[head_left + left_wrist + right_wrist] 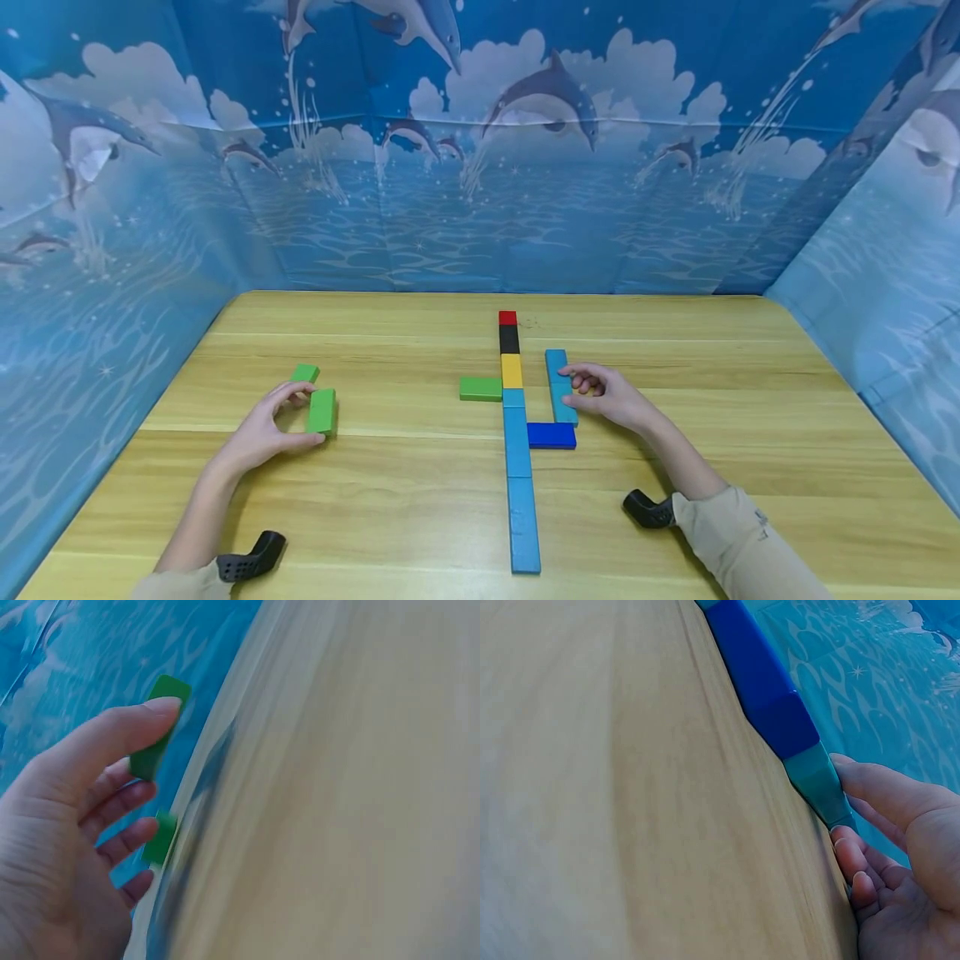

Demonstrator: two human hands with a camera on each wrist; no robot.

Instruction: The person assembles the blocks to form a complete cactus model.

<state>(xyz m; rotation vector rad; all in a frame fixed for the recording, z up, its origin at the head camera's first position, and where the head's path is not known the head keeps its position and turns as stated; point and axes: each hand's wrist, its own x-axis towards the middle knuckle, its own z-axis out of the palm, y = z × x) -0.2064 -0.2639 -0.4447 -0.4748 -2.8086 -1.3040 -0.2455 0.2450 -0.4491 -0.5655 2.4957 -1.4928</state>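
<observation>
My left hand [258,429] pinches a green block [322,412] between thumb and fingers, at the left of the table. In the left wrist view the thumb lies along this block, held above the tabletop. Behind that hand a second green block [305,372] lies on the table. My right hand [611,397] touches the right side of two light blue blocks [556,365] laid end to end, thumb and forefinger apart and the other fingers loosely curled. A dark blue block [552,436] lies crosswise at their near end, shown large in the right wrist view.
A straight line of blocks runs front to back: light blue [522,525], yellow [511,371], black [509,339] and red [507,317]. One green block [480,389] juts out to its left. A dolphin-print cloth [450,208] walls the wooden table [405,500].
</observation>
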